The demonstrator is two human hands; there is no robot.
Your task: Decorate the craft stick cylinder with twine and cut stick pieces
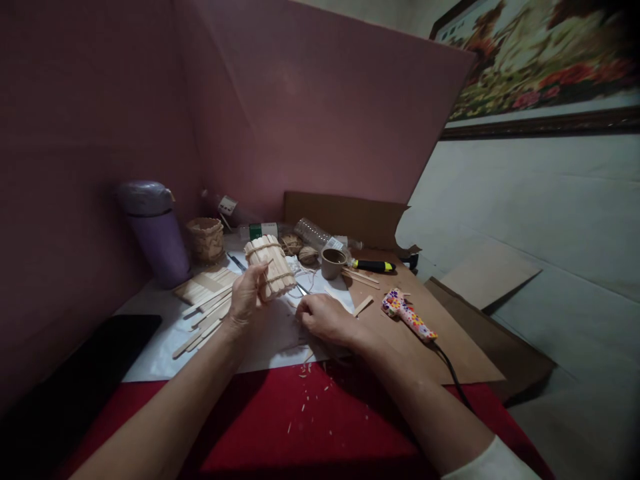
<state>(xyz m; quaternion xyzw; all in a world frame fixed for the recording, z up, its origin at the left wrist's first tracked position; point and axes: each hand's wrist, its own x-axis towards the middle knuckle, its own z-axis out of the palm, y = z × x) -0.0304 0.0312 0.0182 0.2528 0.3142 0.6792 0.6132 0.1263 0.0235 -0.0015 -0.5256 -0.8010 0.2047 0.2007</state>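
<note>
My left hand (247,293) is closed around a small cylinder of craft sticks (273,267), tilted above the white sheet. Two rings of twine run around it, one close to each end. Just right of it, my right hand (323,317) has its fingers curled together, and what they hold, if anything, is hidden. A thin shiny metal piece (303,289) shows between the cylinder and my right fingers; I cannot tell whether I am gripping it. Loose craft sticks (210,317) lie fanned out by my left wrist.
A purple tumbler (157,233) and a woven-looking pot (206,240) stand at the back left. Behind my hands are twine balls (309,255), a plastic bottle (315,233) and a brown cup (333,263). A flower-patterned glue gun (407,315) with a cord lies right, on cardboard (450,363).
</note>
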